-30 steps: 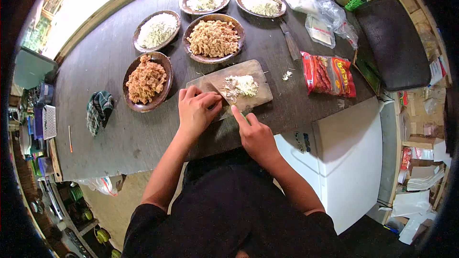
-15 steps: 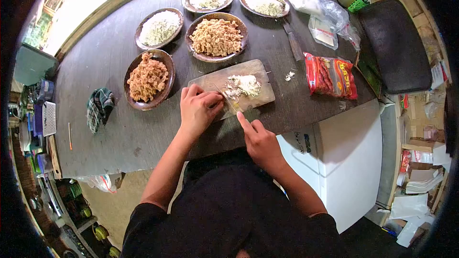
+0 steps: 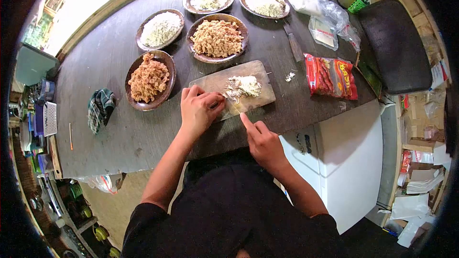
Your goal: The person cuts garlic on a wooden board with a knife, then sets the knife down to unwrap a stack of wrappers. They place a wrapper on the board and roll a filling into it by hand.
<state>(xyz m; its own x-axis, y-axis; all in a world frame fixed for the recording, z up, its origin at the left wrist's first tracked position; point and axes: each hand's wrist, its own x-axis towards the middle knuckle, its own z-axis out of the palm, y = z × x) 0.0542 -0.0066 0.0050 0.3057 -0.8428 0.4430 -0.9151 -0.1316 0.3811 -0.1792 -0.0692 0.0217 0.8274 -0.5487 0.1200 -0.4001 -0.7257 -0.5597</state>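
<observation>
A worn wooden cutting board (image 3: 260, 68) lies at the near edge of the dark table. On it is a pile of finely chopped white pieces (image 3: 245, 86), like shredded cabbage. My left hand (image 3: 200, 110) rests on the board's left side, its fingers curled and pressed down; what they pinch is mostly hidden. My right hand (image 3: 264, 144) grips a knife (image 3: 235, 106), index finger stretched along it. The thin blade lies close to the left fingertips and the pile's left edge, and is hard to make out.
Beyond the board stand bowls of brown crispy pieces (image 3: 217, 38) and plates of white shreds (image 3: 160, 28). To the right lie a red sausage packet (image 3: 331, 77), a second knife (image 3: 294, 43) and clear plastic bags (image 3: 322, 12). A checked cloth (image 3: 100, 110) is at left.
My right hand and the knife have shifted very slightly to the right. The left hand stays in nearly the same place, and the pile looks about the same.
</observation>
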